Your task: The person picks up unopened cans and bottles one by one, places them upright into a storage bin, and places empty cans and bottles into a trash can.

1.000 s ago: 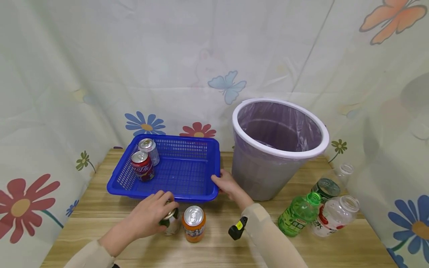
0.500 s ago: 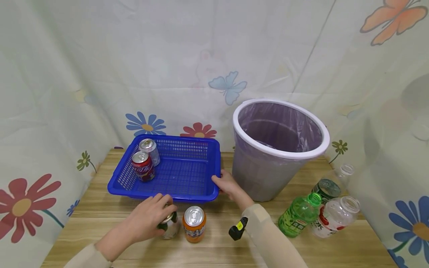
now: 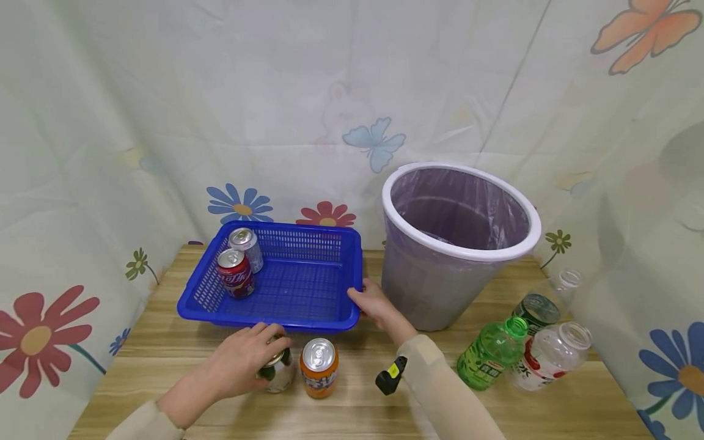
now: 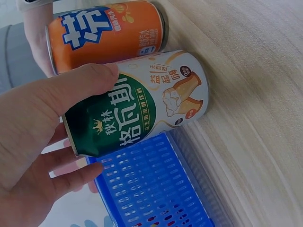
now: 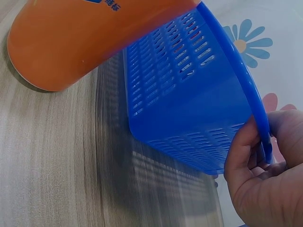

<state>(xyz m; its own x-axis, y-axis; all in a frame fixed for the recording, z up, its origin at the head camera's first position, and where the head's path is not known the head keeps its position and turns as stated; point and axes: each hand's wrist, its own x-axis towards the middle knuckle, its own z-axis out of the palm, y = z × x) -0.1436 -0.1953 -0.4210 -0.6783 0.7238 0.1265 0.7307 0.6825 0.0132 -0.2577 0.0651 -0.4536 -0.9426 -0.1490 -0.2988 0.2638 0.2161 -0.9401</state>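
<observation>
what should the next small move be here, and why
Probably raise the green-and-white can just higher than the rim of the blue basket: the left grip is around the can's upper part, the right grip holds the basket's edge, and a red can and a silver can sit inside with room beside them.

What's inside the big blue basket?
Inside the blue basket I can see two cans: a red can in front and a silvery can just behind it. The red can covers some of the silvery one, so that part is hidden.
</observation>
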